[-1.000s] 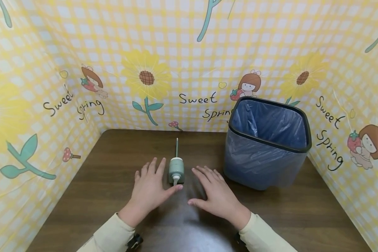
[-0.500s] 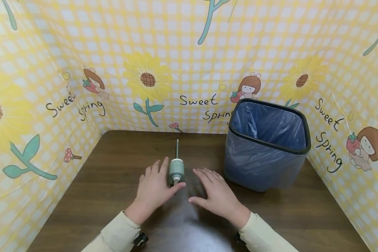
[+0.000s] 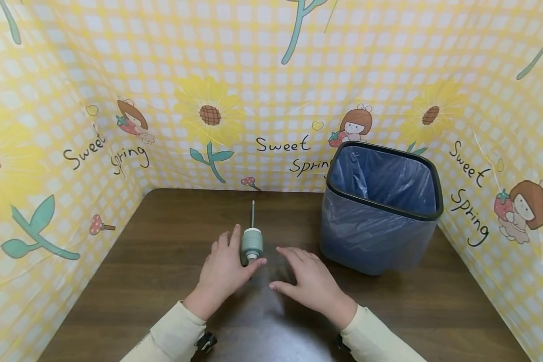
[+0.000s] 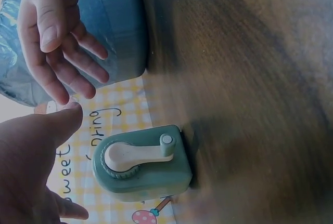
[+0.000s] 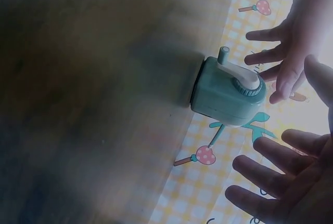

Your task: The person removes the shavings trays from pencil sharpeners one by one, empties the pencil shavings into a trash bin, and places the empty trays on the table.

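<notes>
A green hand-crank pencil sharpener [image 3: 252, 240] stands on the brown table, its white crank [image 4: 138, 155] toward me. From its far side a thin green pencil [image 3: 253, 215] sticks out. My left hand [image 3: 223, 271] is just left of the sharpener, fingers extended, the thumb in front of the crank in the head view; whether it touches cannot be told. To the right, my right hand [image 3: 309, 281] hovers apart from the sharpener with fingers spread and thumb out, holding nothing. Both wrist views show the sharpener's body uncovered by fingers.
A bin [image 3: 371, 241] with a black rim and a plastic liner stands at the back right, beyond my right hand. Yellow checked cloth [image 3: 276, 100] with printed flowers encloses the back and sides of the table.
My left hand has moved slightly right, closer to the sharpener, with its thumb now before the crank. The right hand has hardly moved. Sharpener, pencil and bin stay in place.
</notes>
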A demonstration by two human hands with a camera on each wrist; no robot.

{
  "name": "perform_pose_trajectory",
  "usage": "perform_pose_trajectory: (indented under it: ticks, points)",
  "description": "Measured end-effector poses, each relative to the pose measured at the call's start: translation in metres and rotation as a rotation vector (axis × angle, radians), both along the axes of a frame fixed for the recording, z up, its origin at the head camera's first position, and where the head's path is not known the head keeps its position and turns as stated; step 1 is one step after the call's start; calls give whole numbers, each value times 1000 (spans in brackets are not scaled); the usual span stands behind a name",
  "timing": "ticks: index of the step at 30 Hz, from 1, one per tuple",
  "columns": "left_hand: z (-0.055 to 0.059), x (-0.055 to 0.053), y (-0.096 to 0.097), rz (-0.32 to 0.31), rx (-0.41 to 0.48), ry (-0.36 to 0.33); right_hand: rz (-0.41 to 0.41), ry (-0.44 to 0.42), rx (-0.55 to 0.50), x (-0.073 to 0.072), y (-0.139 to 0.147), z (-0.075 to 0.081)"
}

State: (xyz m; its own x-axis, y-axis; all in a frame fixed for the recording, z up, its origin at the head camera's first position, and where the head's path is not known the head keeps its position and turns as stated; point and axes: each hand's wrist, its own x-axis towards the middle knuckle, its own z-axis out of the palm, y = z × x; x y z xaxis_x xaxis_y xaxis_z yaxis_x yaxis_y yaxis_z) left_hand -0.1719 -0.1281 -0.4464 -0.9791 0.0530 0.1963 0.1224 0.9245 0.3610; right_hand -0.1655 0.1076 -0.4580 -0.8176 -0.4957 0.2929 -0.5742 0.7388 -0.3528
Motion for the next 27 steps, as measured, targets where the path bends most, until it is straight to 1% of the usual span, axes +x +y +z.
perform_pose_trajectory:
  ticks: [7, 14, 27]
  points:
    - [-3, -4, 3, 21, 32, -2, 3, 17, 13, -2, -3, -4]
    - [-7, -10, 10, 26, 36, -10, -16, 17, 21, -2, -2, -6]
    - [-14, -16, 15, 59, 54, 1, -20, 18, 12, -1, -2, -6]
